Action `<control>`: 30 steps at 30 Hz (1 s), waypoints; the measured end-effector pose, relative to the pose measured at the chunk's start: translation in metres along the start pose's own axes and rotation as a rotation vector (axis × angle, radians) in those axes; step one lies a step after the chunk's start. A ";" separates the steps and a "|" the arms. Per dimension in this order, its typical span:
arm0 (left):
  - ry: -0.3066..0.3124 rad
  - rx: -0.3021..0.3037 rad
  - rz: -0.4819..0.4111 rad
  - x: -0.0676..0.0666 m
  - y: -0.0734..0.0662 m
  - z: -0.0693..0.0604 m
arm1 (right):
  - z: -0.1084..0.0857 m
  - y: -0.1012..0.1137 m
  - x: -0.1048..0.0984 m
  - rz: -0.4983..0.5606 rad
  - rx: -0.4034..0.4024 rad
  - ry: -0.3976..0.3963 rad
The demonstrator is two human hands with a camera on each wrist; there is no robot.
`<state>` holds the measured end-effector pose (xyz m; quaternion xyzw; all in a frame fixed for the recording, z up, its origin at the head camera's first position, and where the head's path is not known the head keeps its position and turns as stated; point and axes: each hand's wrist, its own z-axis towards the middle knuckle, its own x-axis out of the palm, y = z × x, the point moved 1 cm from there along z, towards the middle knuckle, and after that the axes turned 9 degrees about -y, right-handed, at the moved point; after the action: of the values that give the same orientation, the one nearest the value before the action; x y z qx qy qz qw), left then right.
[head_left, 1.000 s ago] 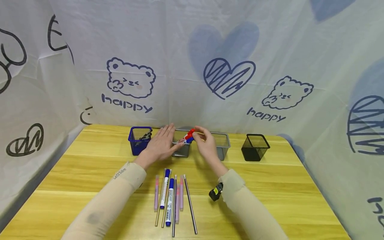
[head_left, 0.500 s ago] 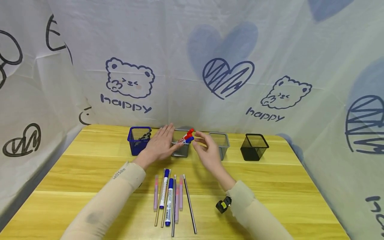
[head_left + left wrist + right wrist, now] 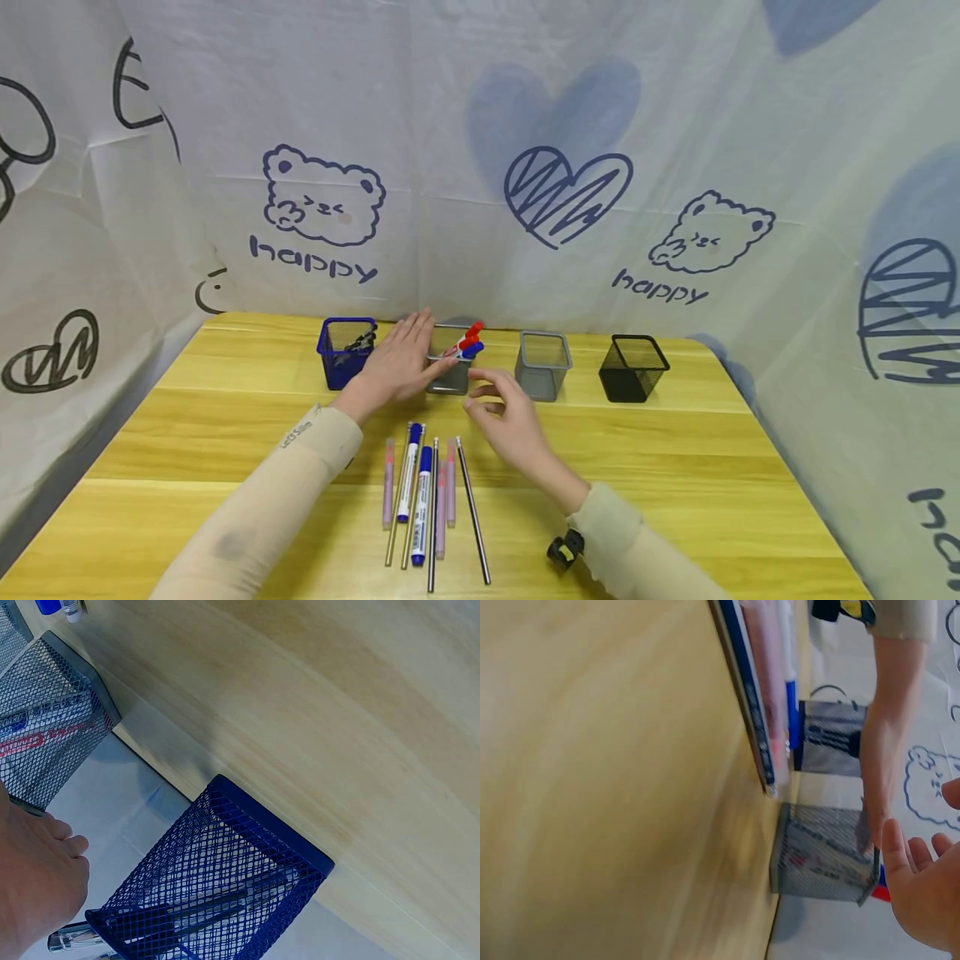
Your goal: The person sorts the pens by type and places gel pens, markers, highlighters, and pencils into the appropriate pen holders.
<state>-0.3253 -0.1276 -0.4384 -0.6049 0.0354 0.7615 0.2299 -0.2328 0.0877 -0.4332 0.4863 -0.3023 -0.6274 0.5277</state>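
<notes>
My left hand (image 3: 393, 362) lies with straight fingers over the left side of a grey mesh pen holder (image 3: 450, 383). Red-capped markers (image 3: 472, 333) and a blue-capped marker (image 3: 472, 351) lean in that holder, caps up to the right. Just in front of its right side hovers my right hand (image 3: 510, 421), fingers loosely bent with nothing between them. In the left wrist view, a blue mesh pen holder (image 3: 217, 877) with dark pens stands beside the left hand. Nearer on the table are blue-capped markers (image 3: 422, 508), pink pens (image 3: 387, 487) and pencils (image 3: 472, 508).
To the right stand another grey mesh holder (image 3: 542, 375) and a black mesh holder (image 3: 633, 375). Behind the wooden table (image 3: 675, 483) hangs a white printed cloth (image 3: 450, 167), which also runs along both sides.
My right hand has drawn away from the marker caps, down and toward me. The markers stay leaning in the grey holder. The left hand keeps its place.
</notes>
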 end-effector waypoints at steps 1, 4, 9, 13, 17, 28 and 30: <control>-0.001 -0.001 -0.001 0.000 0.000 0.000 | -0.002 0.000 0.001 -0.003 0.002 0.017; -0.002 -0.002 -0.002 -0.001 0.000 -0.001 | -0.009 -0.002 0.005 -0.014 0.001 0.068; 0.000 -0.002 -0.005 0.000 0.000 -0.001 | -0.019 -0.004 0.013 -0.041 -0.003 0.161; -0.004 0.003 -0.007 0.000 0.000 -0.001 | -0.025 -0.007 0.020 -0.065 -0.007 0.251; -0.002 0.006 -0.009 0.000 -0.001 -0.002 | -0.031 -0.011 0.026 -0.143 0.009 0.329; 0.002 0.012 0.005 0.001 0.001 -0.001 | -0.037 -0.012 0.039 -0.393 -0.080 0.446; 0.005 0.011 0.003 0.002 0.002 0.000 | -0.038 -0.012 0.041 -0.434 -0.083 0.469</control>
<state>-0.3259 -0.1285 -0.4408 -0.6054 0.0411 0.7603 0.2319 -0.2008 0.0565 -0.4684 0.6488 -0.0358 -0.6081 0.4561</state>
